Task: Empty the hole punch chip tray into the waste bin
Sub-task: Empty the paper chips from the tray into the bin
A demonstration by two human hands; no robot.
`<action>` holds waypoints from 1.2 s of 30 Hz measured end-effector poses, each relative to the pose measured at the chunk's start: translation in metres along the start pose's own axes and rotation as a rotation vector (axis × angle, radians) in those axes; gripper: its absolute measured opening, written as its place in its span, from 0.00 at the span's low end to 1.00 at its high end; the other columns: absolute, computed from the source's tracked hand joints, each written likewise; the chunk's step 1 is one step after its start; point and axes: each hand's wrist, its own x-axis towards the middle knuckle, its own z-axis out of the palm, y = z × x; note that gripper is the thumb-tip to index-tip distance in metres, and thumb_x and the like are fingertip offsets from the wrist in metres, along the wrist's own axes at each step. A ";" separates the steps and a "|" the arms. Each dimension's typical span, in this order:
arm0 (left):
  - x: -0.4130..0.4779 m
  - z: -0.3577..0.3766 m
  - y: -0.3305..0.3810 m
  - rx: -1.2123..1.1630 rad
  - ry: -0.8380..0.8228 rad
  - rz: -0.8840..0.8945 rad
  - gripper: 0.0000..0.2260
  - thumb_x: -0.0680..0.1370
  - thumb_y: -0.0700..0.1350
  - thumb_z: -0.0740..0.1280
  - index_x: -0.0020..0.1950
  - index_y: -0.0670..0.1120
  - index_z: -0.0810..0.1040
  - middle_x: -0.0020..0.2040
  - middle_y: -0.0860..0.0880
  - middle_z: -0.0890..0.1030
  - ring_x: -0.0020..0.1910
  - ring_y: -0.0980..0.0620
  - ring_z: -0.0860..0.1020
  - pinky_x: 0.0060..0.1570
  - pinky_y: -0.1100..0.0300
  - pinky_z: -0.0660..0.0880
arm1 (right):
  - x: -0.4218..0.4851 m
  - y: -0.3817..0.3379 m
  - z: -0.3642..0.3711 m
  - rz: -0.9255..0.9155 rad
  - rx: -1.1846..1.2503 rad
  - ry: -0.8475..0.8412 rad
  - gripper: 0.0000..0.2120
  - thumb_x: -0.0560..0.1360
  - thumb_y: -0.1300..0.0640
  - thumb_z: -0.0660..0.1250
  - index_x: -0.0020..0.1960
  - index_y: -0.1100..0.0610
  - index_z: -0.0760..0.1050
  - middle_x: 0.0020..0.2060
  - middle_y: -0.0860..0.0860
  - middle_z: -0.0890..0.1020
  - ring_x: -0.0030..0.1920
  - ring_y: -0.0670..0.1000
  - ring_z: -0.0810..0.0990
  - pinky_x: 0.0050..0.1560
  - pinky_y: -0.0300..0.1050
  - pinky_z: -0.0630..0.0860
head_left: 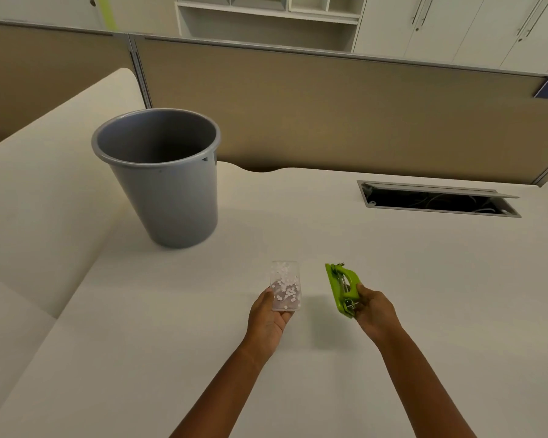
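My left hand (266, 317) holds a clear plastic chip tray (286, 285) by its near end, above the desk. Several white paper dots lie inside it. My right hand (374, 311) grips a green hole punch (342, 289), tilted on its side with the base facing left, apart from the tray. A grey waste bin (163, 175) stands upright on the desk to the far left of both hands, its mouth open and its inside dark.
The white desk (393, 279) is bounded at the back by a beige partition (329, 115). An open cable hatch (437, 200) is cut into the desk at the back right. A second desk section (45, 184) adjoins on the left.
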 end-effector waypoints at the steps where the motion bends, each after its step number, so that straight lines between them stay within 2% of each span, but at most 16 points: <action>1: 0.001 -0.001 0.001 0.000 0.004 0.003 0.18 0.81 0.39 0.51 0.68 0.33 0.63 0.52 0.41 0.77 0.43 0.48 0.78 0.33 0.62 0.80 | 0.006 0.003 -0.002 -0.033 -0.079 0.052 0.12 0.78 0.64 0.55 0.38 0.62 0.72 0.33 0.58 0.75 0.33 0.54 0.74 0.34 0.43 0.73; 3: 0.002 -0.001 0.003 0.000 0.010 0.012 0.18 0.81 0.39 0.51 0.69 0.33 0.62 0.57 0.38 0.75 0.44 0.48 0.78 0.34 0.62 0.80 | 0.016 0.007 -0.005 -0.080 -0.232 0.149 0.13 0.77 0.64 0.57 0.35 0.60 0.71 0.34 0.57 0.72 0.33 0.54 0.71 0.36 0.44 0.68; 5: 0.002 -0.002 0.005 0.000 0.011 0.019 0.18 0.81 0.39 0.51 0.69 0.33 0.62 0.54 0.39 0.76 0.45 0.47 0.76 0.33 0.62 0.80 | 0.025 0.012 -0.007 -0.117 -0.372 0.228 0.14 0.77 0.63 0.58 0.33 0.60 0.70 0.37 0.58 0.73 0.35 0.56 0.70 0.38 0.48 0.68; 6: 0.002 -0.001 0.005 0.003 0.011 0.021 0.18 0.81 0.39 0.51 0.69 0.33 0.62 0.54 0.39 0.76 0.46 0.47 0.76 0.33 0.62 0.80 | 0.029 0.015 -0.008 -0.132 -0.428 0.259 0.13 0.77 0.62 0.58 0.35 0.61 0.71 0.39 0.59 0.73 0.37 0.56 0.71 0.40 0.48 0.68; 9: 0.003 0.000 0.007 0.019 0.014 0.025 0.18 0.81 0.39 0.51 0.69 0.33 0.62 0.62 0.36 0.73 0.46 0.47 0.76 0.34 0.62 0.80 | 0.037 0.022 -0.010 -0.176 -0.493 0.321 0.11 0.77 0.60 0.59 0.48 0.67 0.75 0.40 0.58 0.73 0.40 0.56 0.71 0.39 0.46 0.68; 13: 0.004 0.000 0.009 0.022 -0.004 0.020 0.18 0.81 0.39 0.51 0.69 0.33 0.62 0.49 0.42 0.77 0.42 0.48 0.79 0.34 0.62 0.80 | 0.040 0.025 -0.008 -0.228 -0.527 0.408 0.13 0.77 0.59 0.60 0.52 0.68 0.75 0.42 0.58 0.75 0.44 0.56 0.72 0.44 0.45 0.67; 17: 0.006 0.001 0.010 0.008 -0.005 0.023 0.17 0.81 0.39 0.51 0.68 0.33 0.63 0.48 0.43 0.77 0.32 0.54 0.84 0.33 0.62 0.81 | 0.040 0.026 -0.005 -0.256 -0.546 0.423 0.13 0.77 0.59 0.61 0.53 0.68 0.75 0.42 0.58 0.75 0.45 0.55 0.72 0.44 0.45 0.66; 19: 0.007 0.001 0.011 0.006 0.003 0.020 0.18 0.81 0.39 0.51 0.68 0.33 0.63 0.54 0.40 0.77 0.35 0.52 0.84 0.33 0.62 0.81 | 0.041 0.027 -0.005 -0.269 -0.550 0.423 0.13 0.76 0.59 0.61 0.54 0.68 0.76 0.42 0.58 0.75 0.45 0.55 0.72 0.44 0.45 0.66; 22: 0.008 0.004 0.013 0.025 0.037 0.024 0.17 0.81 0.39 0.51 0.68 0.33 0.63 0.66 0.34 0.69 0.45 0.47 0.78 0.34 0.62 0.81 | 0.043 0.028 -0.007 -0.268 -0.541 0.435 0.12 0.76 0.60 0.63 0.51 0.69 0.77 0.42 0.61 0.77 0.43 0.56 0.72 0.44 0.48 0.69; 26: 0.006 0.009 0.014 0.027 0.055 0.028 0.18 0.81 0.39 0.51 0.68 0.33 0.63 0.69 0.32 0.67 0.47 0.47 0.76 0.35 0.62 0.81 | 0.041 0.026 -0.010 -0.265 -0.542 0.433 0.13 0.75 0.61 0.64 0.53 0.70 0.78 0.42 0.61 0.78 0.44 0.58 0.74 0.45 0.47 0.69; 28: 0.006 0.010 0.015 0.039 0.048 0.022 0.17 0.81 0.39 0.51 0.68 0.33 0.63 0.68 0.33 0.67 0.46 0.47 0.76 0.36 0.62 0.81 | 0.037 0.023 -0.011 -0.276 -0.571 0.448 0.15 0.74 0.62 0.64 0.58 0.68 0.75 0.52 0.64 0.79 0.54 0.61 0.76 0.55 0.50 0.71; 30: 0.007 0.009 0.016 0.038 0.025 0.018 0.17 0.81 0.39 0.51 0.68 0.33 0.64 0.65 0.34 0.71 0.45 0.47 0.78 0.36 0.62 0.81 | 0.032 0.021 -0.008 -0.364 -0.619 0.483 0.20 0.75 0.62 0.64 0.65 0.67 0.69 0.64 0.65 0.73 0.66 0.61 0.70 0.67 0.52 0.64; 31: 0.006 0.010 0.016 0.034 0.009 0.015 0.17 0.81 0.39 0.51 0.67 0.33 0.64 0.61 0.35 0.74 0.43 0.48 0.80 0.36 0.62 0.81 | 0.027 0.021 -0.005 -0.446 -0.641 0.487 0.21 0.75 0.62 0.64 0.67 0.67 0.67 0.66 0.65 0.70 0.68 0.61 0.67 0.69 0.51 0.62; 33: 0.005 0.012 0.016 0.026 -0.016 0.013 0.17 0.81 0.38 0.52 0.67 0.33 0.65 0.51 0.41 0.78 0.41 0.50 0.82 0.36 0.63 0.81 | 0.014 0.023 0.009 -0.557 -0.668 0.431 0.19 0.77 0.61 0.61 0.66 0.66 0.68 0.66 0.64 0.71 0.67 0.60 0.69 0.68 0.50 0.63; 34: 0.005 0.013 0.016 0.029 -0.025 0.012 0.16 0.81 0.38 0.52 0.66 0.33 0.65 0.49 0.42 0.78 0.43 0.49 0.81 0.36 0.63 0.81 | 0.008 0.026 0.019 -0.548 -0.624 0.346 0.18 0.78 0.60 0.59 0.65 0.66 0.70 0.64 0.64 0.73 0.63 0.59 0.72 0.65 0.48 0.66; 36: 0.005 0.017 0.016 0.054 -0.036 0.013 0.16 0.80 0.38 0.52 0.65 0.33 0.67 0.48 0.42 0.78 0.46 0.48 0.78 0.37 0.63 0.81 | -0.006 0.033 0.041 -0.374 -0.338 0.084 0.17 0.80 0.57 0.54 0.63 0.66 0.70 0.61 0.63 0.75 0.55 0.56 0.76 0.57 0.45 0.70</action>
